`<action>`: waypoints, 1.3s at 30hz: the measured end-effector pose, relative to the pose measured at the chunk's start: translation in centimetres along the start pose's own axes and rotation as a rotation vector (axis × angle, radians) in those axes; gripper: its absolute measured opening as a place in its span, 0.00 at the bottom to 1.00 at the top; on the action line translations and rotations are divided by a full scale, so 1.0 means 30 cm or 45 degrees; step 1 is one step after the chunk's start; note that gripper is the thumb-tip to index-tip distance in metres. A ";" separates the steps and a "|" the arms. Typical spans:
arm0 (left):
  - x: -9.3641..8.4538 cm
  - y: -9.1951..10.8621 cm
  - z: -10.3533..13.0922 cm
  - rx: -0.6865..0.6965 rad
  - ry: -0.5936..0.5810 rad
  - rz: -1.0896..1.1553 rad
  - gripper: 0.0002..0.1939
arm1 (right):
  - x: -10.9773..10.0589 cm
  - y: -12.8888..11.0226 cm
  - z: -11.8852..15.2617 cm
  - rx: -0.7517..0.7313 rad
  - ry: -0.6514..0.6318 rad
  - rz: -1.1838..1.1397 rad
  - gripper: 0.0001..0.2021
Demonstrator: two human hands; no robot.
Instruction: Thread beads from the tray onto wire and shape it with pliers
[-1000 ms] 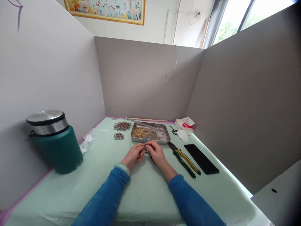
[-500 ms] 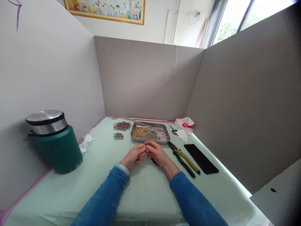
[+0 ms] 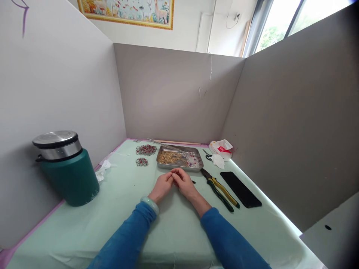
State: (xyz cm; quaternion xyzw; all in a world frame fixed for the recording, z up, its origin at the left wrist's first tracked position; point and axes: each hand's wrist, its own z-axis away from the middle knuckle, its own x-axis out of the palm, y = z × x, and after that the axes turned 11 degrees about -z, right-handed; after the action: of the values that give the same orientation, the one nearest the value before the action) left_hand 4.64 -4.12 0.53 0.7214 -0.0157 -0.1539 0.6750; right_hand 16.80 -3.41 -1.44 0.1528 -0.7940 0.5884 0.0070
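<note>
My left hand (image 3: 162, 186) and my right hand (image 3: 183, 184) meet fingertip to fingertip just in front of the metal tray (image 3: 179, 169). Both are closed in a pinch, and whatever lies between the fingertips is too small to make out. Gold beads (image 3: 169, 157) fill the tray's left part; clear and coloured beads (image 3: 193, 160) lie at its right. Left of the tray are a larger pile (image 3: 146, 150) and a smaller pile (image 3: 142, 161) of silvery pieces with red beads. A small dark object (image 3: 193, 182) shows beside my right hand.
Pliers with green and yellow handles (image 3: 221, 190) and a black phone (image 3: 240, 189) lie at the right. Behind them are scissors (image 3: 208, 155), a crumpled tissue (image 3: 218, 161) and a tissue pack (image 3: 221, 148). A green flask (image 3: 70, 177) stands left. Grey partitions (image 3: 174, 93) surround the table.
My hands have shifted slightly, with the fingertips still together. My right hand has moved a little left and up, and the small dark object beside it shows differently.
</note>
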 end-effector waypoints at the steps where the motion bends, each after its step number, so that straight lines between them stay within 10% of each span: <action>1: 0.001 -0.004 -0.004 0.019 0.028 -0.022 0.10 | 0.000 0.005 -0.003 -0.025 0.003 0.032 0.10; 12: 0.000 0.008 0.005 -0.140 -0.104 -0.012 0.10 | -0.038 -0.052 0.001 -0.486 0.260 0.628 0.09; 24: -0.003 -0.027 -0.014 0.286 0.067 -0.517 0.09 | -0.037 -0.012 0.000 -0.228 0.217 0.707 0.08; 39: 0.017 -0.043 -0.021 0.193 0.079 -0.284 0.14 | 0.005 -0.026 0.015 -0.367 0.281 0.563 0.08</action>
State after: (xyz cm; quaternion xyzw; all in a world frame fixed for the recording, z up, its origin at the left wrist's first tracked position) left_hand 5.04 -3.50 -0.80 0.7720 0.0738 -0.2041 0.5974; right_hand 16.93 -4.08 -0.81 -0.0917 -0.8778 0.4699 -0.0133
